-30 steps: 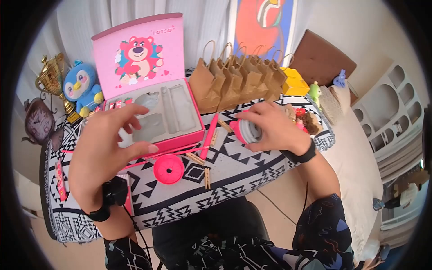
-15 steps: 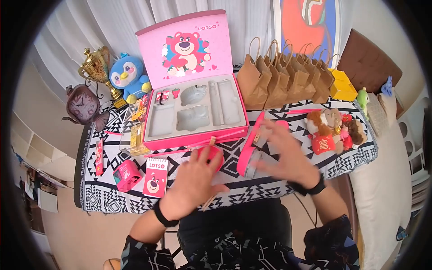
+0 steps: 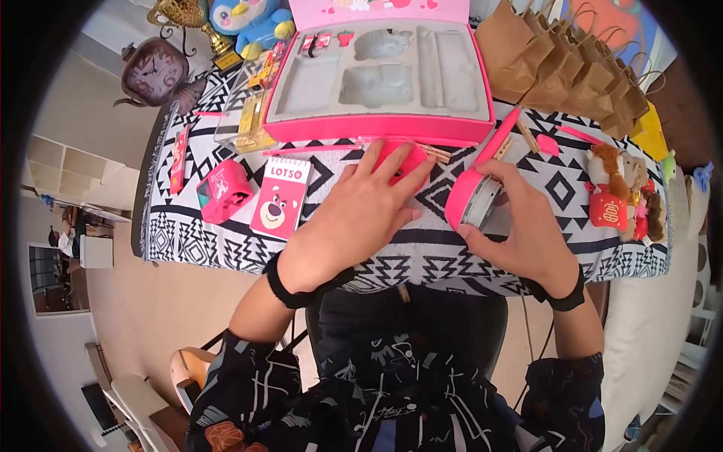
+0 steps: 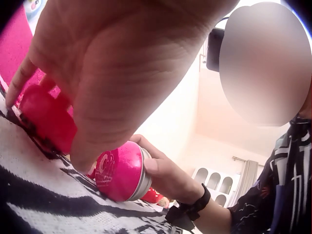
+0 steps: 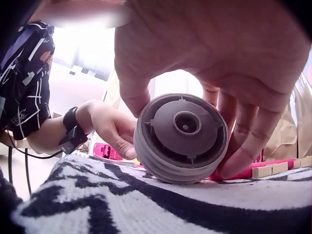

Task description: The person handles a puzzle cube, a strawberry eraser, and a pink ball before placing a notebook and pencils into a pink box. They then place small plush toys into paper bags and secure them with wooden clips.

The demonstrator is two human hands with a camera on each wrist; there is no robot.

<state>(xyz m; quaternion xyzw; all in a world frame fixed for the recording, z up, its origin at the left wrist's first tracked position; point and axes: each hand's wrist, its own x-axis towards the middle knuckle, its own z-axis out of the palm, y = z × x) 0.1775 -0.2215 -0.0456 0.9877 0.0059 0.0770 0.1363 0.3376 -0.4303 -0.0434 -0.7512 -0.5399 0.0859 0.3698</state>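
My left hand lies over a pink round piece in front of the box, fingers spread and mostly straight across its top. In the left wrist view, that piece shows under the fingers of my left hand. My right hand grips a pink round container lying on its side on the cloth. Its grey ridged end faces the right wrist camera, between the thumb and fingers of my right hand.
Behind stands an open pink box with a moulded tray. A LOTSO notepad and a pink boxy item lie left. Paper bags, clothespins and plush toys are to the right.
My left hand came down from the air onto the round piece. My right hand, opened beside the container half a second ago, now grips it. The head view has tilted down.
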